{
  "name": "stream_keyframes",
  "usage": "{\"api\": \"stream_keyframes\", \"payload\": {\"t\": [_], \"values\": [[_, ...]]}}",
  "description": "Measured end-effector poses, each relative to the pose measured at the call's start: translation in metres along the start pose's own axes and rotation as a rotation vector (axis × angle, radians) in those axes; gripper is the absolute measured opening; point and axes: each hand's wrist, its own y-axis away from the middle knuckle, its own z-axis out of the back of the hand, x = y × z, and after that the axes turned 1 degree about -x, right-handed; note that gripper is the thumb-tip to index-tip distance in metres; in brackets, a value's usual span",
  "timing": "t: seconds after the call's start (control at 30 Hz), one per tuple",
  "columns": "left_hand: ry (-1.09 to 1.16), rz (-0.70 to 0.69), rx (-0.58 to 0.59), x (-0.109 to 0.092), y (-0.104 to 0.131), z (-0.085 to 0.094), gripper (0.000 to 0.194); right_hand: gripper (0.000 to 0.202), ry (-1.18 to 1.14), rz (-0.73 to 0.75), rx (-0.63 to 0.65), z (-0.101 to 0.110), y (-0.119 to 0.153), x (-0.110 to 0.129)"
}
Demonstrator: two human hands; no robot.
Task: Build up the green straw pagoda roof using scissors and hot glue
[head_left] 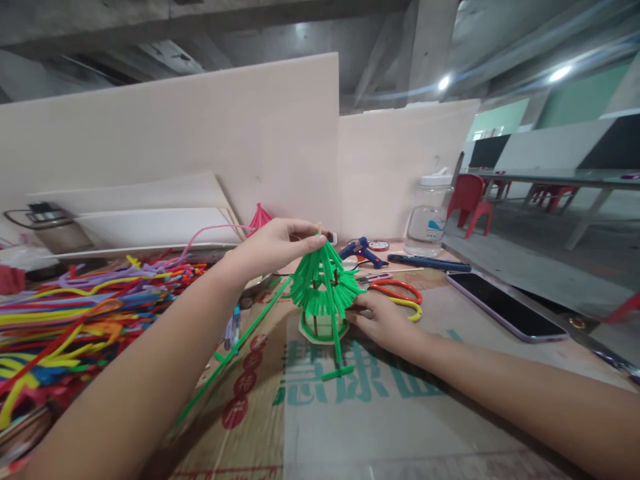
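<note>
1. Head view: the green model (pixel 320 303) is stood at the grey sheet's (pixel 400 433) far left corner.
2. Its peak is pinched by the left hand (pixel 277 241); whether its side is gripped by the right hand (pixel 383 320) cannot be told.
3. Probably light, softly fringed, easily crushed; best held by the base (pixel 309 335).

Craft workshop: glue gun (pixel 361 249), scissors (pixel 400 283), heaped pipe cleaners (pixel 90 315)

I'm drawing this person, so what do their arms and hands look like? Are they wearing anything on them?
The left arm and right arm show no sleeves, and both narrow toward the wrists. The left hand and right hand have no gloves. I can't see any watch, bracelet or markings.
</note>
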Motion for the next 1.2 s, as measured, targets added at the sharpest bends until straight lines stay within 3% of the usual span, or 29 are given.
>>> {"api": "stream_keyframes", "payload": {"t": [0.17,0.33,0.83,0.97,1.07,1.2], "values": [[-0.058,-0.073,-0.047,0.01,0.011,0.001,0.046,0.013,0.045,0.003,-0.021,-0.001,0.0,-0.003],[-0.049,0.013,-0.085,0.009,0.016,-0.001,0.05,0.01,0.045,-0.026,-0.033,-0.002,0.0,-0.002],[0.017,0.017,-0.21,0.009,0.013,-0.008,0.036,0.01,-0.002,-0.04,-0.001,-0.001,0.001,0.002],[-0.018,0.013,-0.25,0.013,0.011,-0.005,0.039,0.013,0.142,-0.085,0.074,0.02,-0.004,0.0],[-0.033,0.022,-0.282,0.014,0.011,0.001,0.039,0.016,0.343,-0.062,0.105,0.05,-0.011,-0.005],[-0.072,0.073,-0.308,0.014,0.015,0.006,0.037,0.028,0.563,-0.154,0.258,0.087,-0.019,-0.013]]}}
